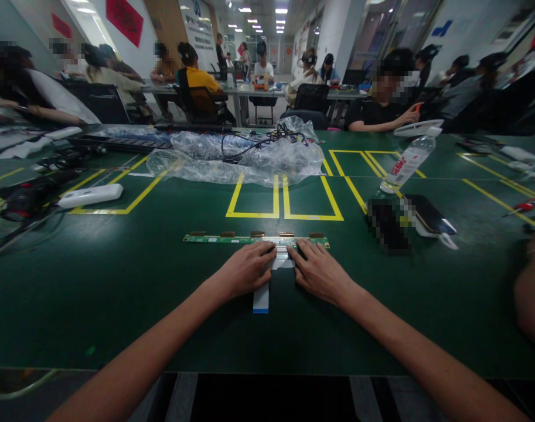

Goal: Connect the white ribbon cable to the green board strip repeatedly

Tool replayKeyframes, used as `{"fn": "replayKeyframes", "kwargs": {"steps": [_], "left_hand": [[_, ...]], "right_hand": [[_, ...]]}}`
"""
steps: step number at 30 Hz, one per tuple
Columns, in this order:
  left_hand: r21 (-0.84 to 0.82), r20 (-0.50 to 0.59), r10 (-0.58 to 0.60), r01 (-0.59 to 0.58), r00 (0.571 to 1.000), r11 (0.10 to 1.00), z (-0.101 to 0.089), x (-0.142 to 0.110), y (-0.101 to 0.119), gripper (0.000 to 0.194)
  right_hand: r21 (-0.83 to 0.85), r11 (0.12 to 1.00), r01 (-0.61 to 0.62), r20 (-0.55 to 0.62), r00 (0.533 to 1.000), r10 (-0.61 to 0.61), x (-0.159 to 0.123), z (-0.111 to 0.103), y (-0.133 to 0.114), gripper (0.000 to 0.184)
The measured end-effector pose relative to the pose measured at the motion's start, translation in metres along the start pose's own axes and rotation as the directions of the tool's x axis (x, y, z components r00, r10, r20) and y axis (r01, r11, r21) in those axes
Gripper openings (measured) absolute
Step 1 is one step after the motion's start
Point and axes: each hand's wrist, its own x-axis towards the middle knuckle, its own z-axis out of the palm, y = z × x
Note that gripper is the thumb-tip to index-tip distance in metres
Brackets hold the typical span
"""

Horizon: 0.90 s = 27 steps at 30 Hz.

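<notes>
A long, narrow green circuit board (223, 239) lies crosswise on the table, with several brownish tabs along its far edge. My left hand (249, 266) bends over the board's middle, fingers closed at a white flat ribbon cable (261, 299). The cable's blue-tipped end sticks out toward me from below that hand. Opposite it, my right hand (317, 269) has its fingertips on the board and on the right side of the whitish cable part between both hands. The fingertips hide the exact contact at the connector.
Clear plastic wrap (249, 161) and black cables (267, 143) lie farther back. To the right stand a water bottle (410, 161) and a phone (429, 214). A white device (91, 195) lies left. Yellow tape (252, 215) marks the green table; co-workers sit beyond.
</notes>
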Motion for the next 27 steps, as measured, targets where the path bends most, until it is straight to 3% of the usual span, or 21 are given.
{"fn": "replayKeyframes", "kwargs": {"steps": [15, 27], "left_hand": [[-0.062, -0.052, -0.008, 0.005, 0.999, 0.998, 0.0032, 0.0026, -0.0069, 0.038], [-0.042, -0.053, -0.001, -0.001, 0.999, 0.999, 0.0033, -0.0006, -0.0069, 0.04]], "right_hand": [[0.029, 0.998, -0.047, 0.005, 0.999, 0.047, -0.0023, 0.0001, 0.0002, 0.054], [0.071, 0.998, 0.002, -0.024, 1.0, 0.0, -0.003, 0.0023, 0.0043, 0.049]]}}
